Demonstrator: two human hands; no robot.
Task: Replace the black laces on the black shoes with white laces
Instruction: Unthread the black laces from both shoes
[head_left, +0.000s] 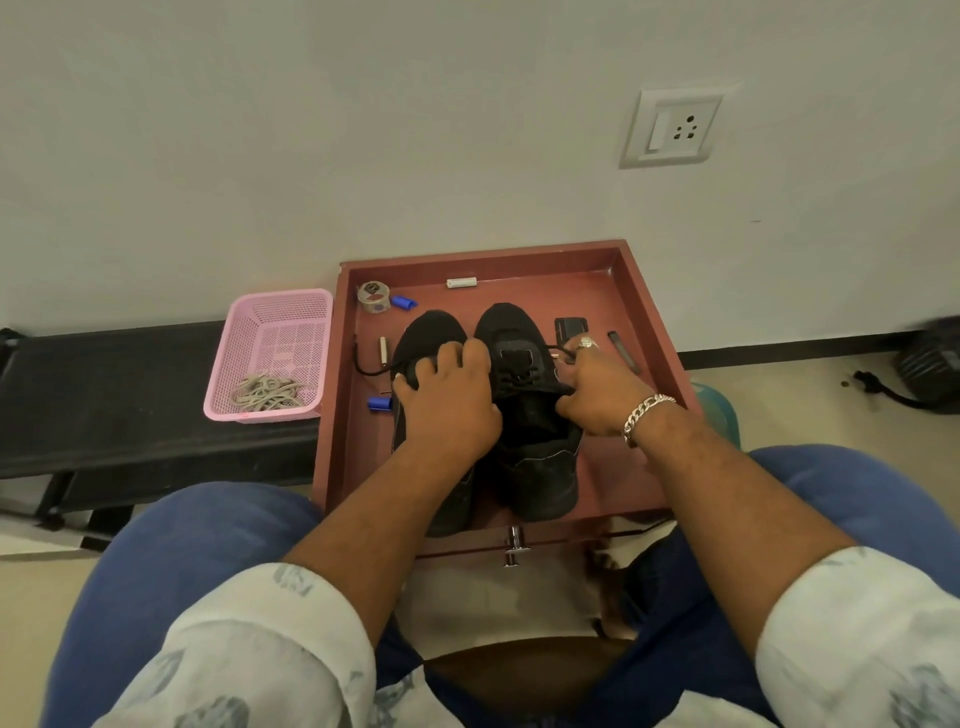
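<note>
Down in the red tray (652, 291), both black shoes (530, 415) sit together; the left hand (449, 400) grips the left shoe, the right hand (602, 389) pinches a black lace (563, 354).

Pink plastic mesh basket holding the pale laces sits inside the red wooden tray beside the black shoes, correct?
Not quite. In the head view the pink plastic mesh basket with the pale laces stands outside the red wooden tray, on the black bench, beside the tray holding the black shoes.
</note>
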